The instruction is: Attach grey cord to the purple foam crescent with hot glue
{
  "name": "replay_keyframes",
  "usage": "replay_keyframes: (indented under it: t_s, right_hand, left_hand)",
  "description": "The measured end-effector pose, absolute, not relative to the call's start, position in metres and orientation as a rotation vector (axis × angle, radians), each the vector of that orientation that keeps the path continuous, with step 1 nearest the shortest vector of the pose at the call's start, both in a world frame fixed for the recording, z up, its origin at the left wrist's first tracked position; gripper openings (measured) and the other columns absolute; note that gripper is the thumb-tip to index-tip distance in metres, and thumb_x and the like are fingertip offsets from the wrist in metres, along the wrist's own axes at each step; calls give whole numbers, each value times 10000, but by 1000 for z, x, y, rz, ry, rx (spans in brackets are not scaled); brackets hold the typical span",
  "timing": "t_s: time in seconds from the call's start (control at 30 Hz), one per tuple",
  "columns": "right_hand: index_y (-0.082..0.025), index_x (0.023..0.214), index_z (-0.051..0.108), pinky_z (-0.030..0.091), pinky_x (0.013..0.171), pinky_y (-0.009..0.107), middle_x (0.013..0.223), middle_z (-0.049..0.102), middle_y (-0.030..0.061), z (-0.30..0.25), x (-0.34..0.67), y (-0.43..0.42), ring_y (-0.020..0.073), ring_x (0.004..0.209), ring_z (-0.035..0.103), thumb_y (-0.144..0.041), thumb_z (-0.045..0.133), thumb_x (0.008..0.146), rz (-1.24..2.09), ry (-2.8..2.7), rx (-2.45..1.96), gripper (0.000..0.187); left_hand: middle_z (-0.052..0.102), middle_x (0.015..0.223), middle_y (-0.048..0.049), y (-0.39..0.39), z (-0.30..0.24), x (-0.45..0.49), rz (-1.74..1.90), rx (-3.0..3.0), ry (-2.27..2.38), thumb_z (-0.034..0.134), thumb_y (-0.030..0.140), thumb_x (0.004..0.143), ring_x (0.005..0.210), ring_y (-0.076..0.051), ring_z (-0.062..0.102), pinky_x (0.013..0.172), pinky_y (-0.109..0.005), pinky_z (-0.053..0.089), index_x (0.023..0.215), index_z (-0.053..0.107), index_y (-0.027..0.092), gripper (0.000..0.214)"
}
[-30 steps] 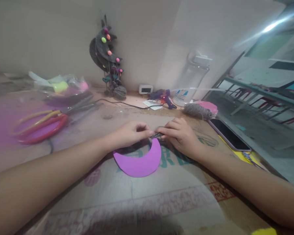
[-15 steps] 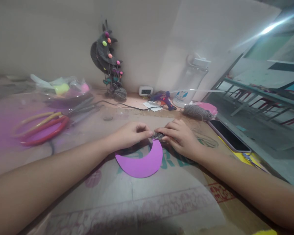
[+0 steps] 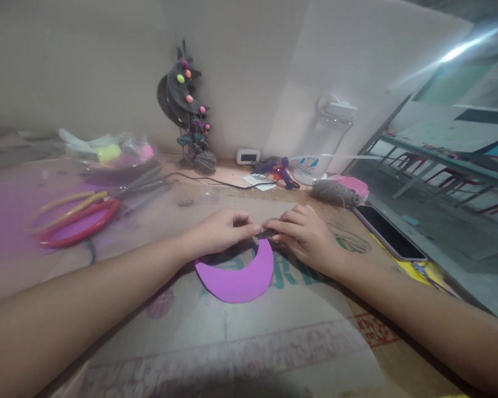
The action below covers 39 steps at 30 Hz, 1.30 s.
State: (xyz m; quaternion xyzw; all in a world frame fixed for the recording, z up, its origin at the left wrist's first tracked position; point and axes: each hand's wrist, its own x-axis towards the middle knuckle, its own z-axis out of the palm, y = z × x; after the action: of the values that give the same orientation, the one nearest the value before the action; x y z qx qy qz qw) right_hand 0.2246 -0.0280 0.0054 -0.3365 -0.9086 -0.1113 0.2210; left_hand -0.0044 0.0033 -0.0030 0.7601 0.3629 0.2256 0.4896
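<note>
A purple foam crescent lies flat on a sheet of cardboard in front of me. My left hand and my right hand meet at the crescent's upper right tip. Both pinch a small dark piece there, fingertips pressed together. What the dark piece is I cannot make out.
Red and yellow rings lie at the left on purple foam. A bag of coloured bits, a dark crescent ornament with pompoms, a small clock, a glue gun, grey yarn and a phone stand behind and right.
Both hands stay pinched at the crescent's tip. The view has drifted slightly; the hands and crescent barely moved.
</note>
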Motion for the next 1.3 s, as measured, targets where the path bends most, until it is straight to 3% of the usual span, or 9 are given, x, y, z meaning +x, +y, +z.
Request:
replay_keyframes:
  t_s: [0.6, 1.3]
  right_hand:
    - [-202, 1117, 651, 330, 716, 325, 817, 609, 54, 6, 224, -30, 182, 786, 476, -354, 432, 966, -126, -2521, -1041, 306]
    - [-208, 1070, 690, 303, 674, 320, 751, 612, 44, 6, 223, -31, 174, 742, 462, -309, 475, 954, -353, -2517, -975, 264]
  left_hand:
    - [627, 703, -8, 7, -12, -3, 593, 1812, 849, 512, 529, 839, 620, -129, 537, 578, -230, 408, 796, 598, 167, 375]
    - [643, 709, -19, 6, -13, -2, 598, 1849, 852, 508, 556, 824, 615, -134, 542, 561, -230, 399, 802, 619, 158, 414]
